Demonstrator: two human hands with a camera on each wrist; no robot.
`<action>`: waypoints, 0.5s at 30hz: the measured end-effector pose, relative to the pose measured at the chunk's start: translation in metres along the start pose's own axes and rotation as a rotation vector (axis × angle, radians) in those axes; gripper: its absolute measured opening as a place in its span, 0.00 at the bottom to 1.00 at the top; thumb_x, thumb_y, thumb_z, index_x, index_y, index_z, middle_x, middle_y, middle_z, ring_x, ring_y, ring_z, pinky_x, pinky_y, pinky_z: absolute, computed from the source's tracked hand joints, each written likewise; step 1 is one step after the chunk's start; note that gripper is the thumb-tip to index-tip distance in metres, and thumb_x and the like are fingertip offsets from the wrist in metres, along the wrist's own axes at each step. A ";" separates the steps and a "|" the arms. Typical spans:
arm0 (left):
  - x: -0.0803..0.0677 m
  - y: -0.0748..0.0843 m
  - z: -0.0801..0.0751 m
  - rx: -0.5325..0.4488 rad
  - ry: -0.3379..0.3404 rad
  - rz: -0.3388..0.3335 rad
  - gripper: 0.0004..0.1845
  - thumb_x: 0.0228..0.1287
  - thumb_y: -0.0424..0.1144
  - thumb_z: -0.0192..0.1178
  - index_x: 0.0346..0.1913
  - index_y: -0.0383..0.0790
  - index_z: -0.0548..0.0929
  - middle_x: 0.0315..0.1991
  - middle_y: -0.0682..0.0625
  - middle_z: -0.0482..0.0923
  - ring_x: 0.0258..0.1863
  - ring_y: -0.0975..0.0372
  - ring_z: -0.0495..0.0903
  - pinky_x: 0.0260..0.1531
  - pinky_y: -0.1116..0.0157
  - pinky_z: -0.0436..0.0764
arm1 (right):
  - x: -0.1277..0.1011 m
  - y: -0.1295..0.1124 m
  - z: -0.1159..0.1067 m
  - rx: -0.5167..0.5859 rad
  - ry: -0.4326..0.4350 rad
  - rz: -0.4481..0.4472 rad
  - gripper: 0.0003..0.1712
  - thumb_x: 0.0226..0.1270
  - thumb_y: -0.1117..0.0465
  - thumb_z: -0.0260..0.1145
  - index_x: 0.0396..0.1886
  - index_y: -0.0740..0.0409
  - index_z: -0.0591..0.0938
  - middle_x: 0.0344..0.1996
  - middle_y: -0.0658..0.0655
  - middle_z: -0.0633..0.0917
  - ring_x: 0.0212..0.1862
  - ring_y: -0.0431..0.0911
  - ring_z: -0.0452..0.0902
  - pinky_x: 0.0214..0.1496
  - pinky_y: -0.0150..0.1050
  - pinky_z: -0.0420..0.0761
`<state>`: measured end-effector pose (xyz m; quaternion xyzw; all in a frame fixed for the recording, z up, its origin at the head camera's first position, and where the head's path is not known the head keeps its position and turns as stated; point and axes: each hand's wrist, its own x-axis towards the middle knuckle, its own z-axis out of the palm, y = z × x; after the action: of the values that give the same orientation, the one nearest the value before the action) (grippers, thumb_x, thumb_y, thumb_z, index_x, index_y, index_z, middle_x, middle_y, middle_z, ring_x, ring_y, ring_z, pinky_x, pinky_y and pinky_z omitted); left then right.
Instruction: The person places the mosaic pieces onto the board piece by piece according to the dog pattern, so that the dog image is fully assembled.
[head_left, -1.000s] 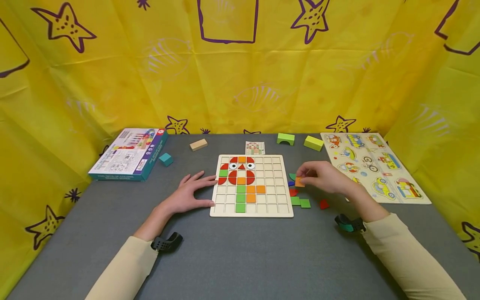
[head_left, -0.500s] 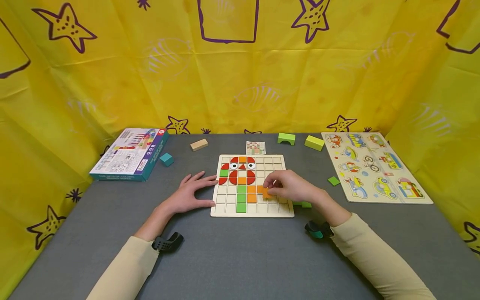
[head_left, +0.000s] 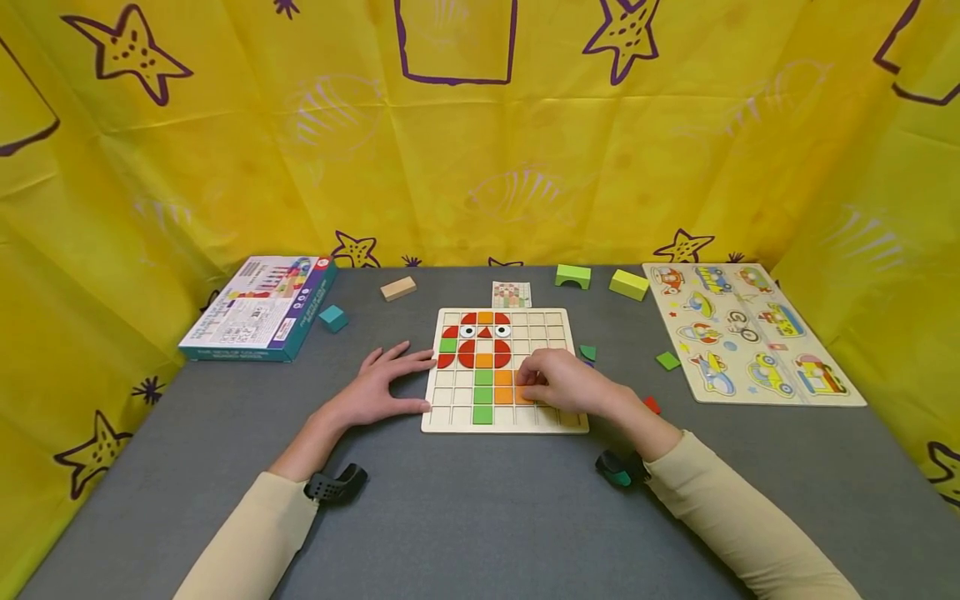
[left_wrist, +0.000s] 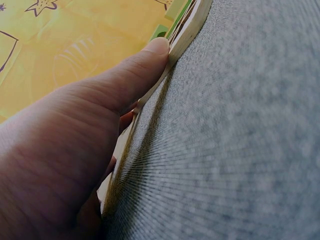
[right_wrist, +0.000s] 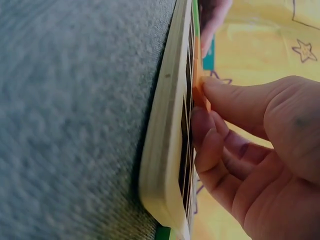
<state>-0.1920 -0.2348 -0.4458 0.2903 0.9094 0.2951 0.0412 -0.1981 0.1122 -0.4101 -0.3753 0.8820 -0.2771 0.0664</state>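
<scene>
A wooden grid board (head_left: 551, 329) lies at the table's centre with red, orange and green tiles set in its left half. My right hand (head_left: 558, 385) is over the board's lower middle and pinches an orange square tile (head_left: 522, 397) down against the grid. In the right wrist view the thumb and fingers (right_wrist: 220, 95) hold that orange tile (right_wrist: 200, 92) at the board (right_wrist: 167, 125). My left hand (head_left: 386, 385) lies flat on the table, with fingers and thumb touching the board's left edge. The left wrist view shows the thumb (left_wrist: 145, 65) against that edge (left_wrist: 192, 22).
Loose tiles lie right of the board: green ones (head_left: 667, 360) (head_left: 587, 352) and a red one (head_left: 651, 405). A vehicle puzzle (head_left: 750, 333) is at the far right, a box (head_left: 258, 308) at the far left. Blocks (head_left: 331, 317) (head_left: 397, 288) (head_left: 572, 276) (head_left: 627, 285) and a card (head_left: 512, 294) sit at the back.
My right hand carried the orange tile from the loose pile leftward onto the board and lowered it toward the grid. The left hand stayed still.
</scene>
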 end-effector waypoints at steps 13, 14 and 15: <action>-0.001 0.000 0.000 -0.002 0.001 -0.002 0.39 0.61 0.53 0.72 0.72 0.45 0.74 0.75 0.50 0.64 0.77 0.42 0.47 0.69 0.36 0.36 | -0.010 0.009 -0.018 0.056 0.054 0.123 0.10 0.64 0.65 0.74 0.44 0.60 0.86 0.31 0.48 0.81 0.35 0.45 0.74 0.39 0.41 0.76; -0.001 0.000 0.000 -0.001 0.000 -0.002 0.39 0.61 0.54 0.72 0.72 0.45 0.74 0.75 0.50 0.64 0.77 0.42 0.47 0.69 0.36 0.36 | -0.012 0.011 -0.020 0.061 0.062 0.130 0.10 0.64 0.66 0.73 0.45 0.60 0.85 0.31 0.48 0.81 0.35 0.45 0.74 0.39 0.41 0.76; -0.001 0.000 0.000 -0.001 -0.001 -0.002 0.39 0.61 0.54 0.72 0.73 0.45 0.74 0.75 0.50 0.64 0.77 0.42 0.47 0.69 0.36 0.36 | -0.014 0.013 -0.023 0.064 0.069 0.137 0.10 0.65 0.66 0.73 0.45 0.61 0.85 0.31 0.49 0.80 0.35 0.45 0.74 0.39 0.41 0.76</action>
<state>-0.1915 -0.2354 -0.4464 0.2892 0.9095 0.2956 0.0421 -0.2037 0.1395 -0.3996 -0.3021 0.8981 -0.3126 0.0668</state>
